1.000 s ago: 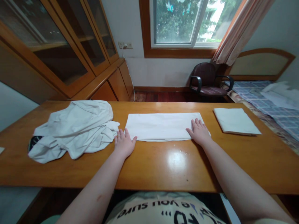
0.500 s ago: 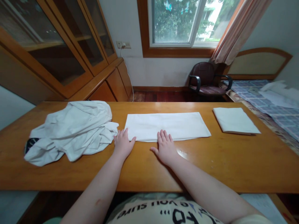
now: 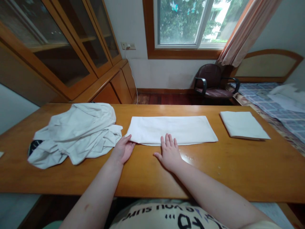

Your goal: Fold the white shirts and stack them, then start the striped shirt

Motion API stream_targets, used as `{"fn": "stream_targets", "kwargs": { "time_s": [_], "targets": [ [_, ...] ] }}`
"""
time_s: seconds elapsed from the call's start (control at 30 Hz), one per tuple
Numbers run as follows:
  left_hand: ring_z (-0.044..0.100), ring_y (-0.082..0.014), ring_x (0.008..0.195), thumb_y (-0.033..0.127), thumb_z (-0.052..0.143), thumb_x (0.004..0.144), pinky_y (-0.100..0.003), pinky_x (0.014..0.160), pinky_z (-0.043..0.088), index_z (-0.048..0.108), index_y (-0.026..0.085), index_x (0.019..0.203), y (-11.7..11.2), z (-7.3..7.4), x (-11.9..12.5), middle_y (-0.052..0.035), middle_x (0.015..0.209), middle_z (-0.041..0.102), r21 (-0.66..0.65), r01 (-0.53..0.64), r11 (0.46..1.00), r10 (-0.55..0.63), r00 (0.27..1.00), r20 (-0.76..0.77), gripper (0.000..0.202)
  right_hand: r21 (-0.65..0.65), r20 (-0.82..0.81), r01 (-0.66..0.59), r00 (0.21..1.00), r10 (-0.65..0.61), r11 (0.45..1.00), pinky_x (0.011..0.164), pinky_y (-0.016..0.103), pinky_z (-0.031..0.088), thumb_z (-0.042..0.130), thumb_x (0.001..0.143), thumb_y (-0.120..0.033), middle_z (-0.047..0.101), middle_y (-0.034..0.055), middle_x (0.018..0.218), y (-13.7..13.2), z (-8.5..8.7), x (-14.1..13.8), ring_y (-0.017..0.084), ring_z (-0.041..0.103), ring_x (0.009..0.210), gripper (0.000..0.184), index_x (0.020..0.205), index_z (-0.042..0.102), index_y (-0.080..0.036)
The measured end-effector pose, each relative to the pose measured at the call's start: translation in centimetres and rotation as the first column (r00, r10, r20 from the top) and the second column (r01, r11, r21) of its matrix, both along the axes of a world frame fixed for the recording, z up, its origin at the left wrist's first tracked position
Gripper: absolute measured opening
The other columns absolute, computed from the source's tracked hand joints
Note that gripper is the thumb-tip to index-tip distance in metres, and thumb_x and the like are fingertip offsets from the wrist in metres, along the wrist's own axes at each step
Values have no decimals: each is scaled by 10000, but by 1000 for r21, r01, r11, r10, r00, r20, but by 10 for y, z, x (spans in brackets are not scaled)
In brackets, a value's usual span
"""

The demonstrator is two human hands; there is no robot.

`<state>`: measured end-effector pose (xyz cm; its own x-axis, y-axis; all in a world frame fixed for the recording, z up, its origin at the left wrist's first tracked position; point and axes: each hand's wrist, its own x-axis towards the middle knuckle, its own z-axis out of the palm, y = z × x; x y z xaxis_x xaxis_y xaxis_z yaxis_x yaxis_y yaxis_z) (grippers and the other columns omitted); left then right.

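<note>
A white cloth [image 3: 173, 128], folded into a long flat strip, lies in the middle of the table. Its near left corner is pinched by my left hand [image 3: 123, 150], the thumb on top and the fingers turned under the edge. My right hand [image 3: 170, 153] rests flat, fingers stretched out, with the fingertips on the strip's near edge around its middle. A crumpled heap of white fabric [image 3: 78, 132] lies to the left of my left hand, with a dark patch at its left end. Off to the right sits another white cloth [image 3: 244, 124], folded into a compact rectangle.
The wooden table [image 3: 143, 178] spans the view, with a few wet-looking spots [image 3: 188, 159] beside my right hand. Behind it stand a glass-door cabinet [image 3: 92, 73], an armchair [image 3: 213, 81] and a bed [image 3: 274, 98].
My left hand has turned from lying flat on the cloth's left end to gripping its near left corner. My right hand stays in place.
</note>
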<state>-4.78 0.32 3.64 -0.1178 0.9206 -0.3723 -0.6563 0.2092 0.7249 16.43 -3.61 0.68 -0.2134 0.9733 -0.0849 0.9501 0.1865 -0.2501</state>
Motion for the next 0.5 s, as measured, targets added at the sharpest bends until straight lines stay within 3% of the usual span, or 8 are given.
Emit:
{"fn": "stream_targets", "kwargs": {
  "time_s": [0.17,0.33,0.4,0.5],
  "targets": [
    [645,-175,994,81,590,801,-418,890,523,629,226,1001,-6,10,25,-28,1037,692,-56,-1,998,5,998,63,250,10,7,-5,1000,4,1000,1131,501,-7,392,827,-704,115,242,1543,0,-1,0,345,37,1440,950,1492,222,-48],
    [660,-107,791,45,593,800,-261,729,539,637,205,988,5,7,49,-19,942,701,-207,-61,976,68,997,24,251,27,7,-8,1000,8,1000,1132,500,-8,395,833,-692,121,243,1542,0,-3,0,342,41,1440,950,1486,223,-24],
    [661,-112,818,24,572,801,-244,737,532,640,185,993,10,4,57,-34,952,706,-173,-114,978,113,994,-16,259,34,3,-9,1000,9,999,1131,500,-5,403,834,-685,128,242,1542,0,-3,0,343,48,1440,939,1485,233,-30],
    [650,-163,971,106,555,847,-292,845,517,643,171,1014,12,-1,67,-62,1005,708,-11,-192,981,189,972,-143,199,32,-6,-7,1000,7,999,1131,503,-3,413,832,-682,129,240,1544,0,-3,0,345,56,1439,934,1484,240,-36]
  ]
}}
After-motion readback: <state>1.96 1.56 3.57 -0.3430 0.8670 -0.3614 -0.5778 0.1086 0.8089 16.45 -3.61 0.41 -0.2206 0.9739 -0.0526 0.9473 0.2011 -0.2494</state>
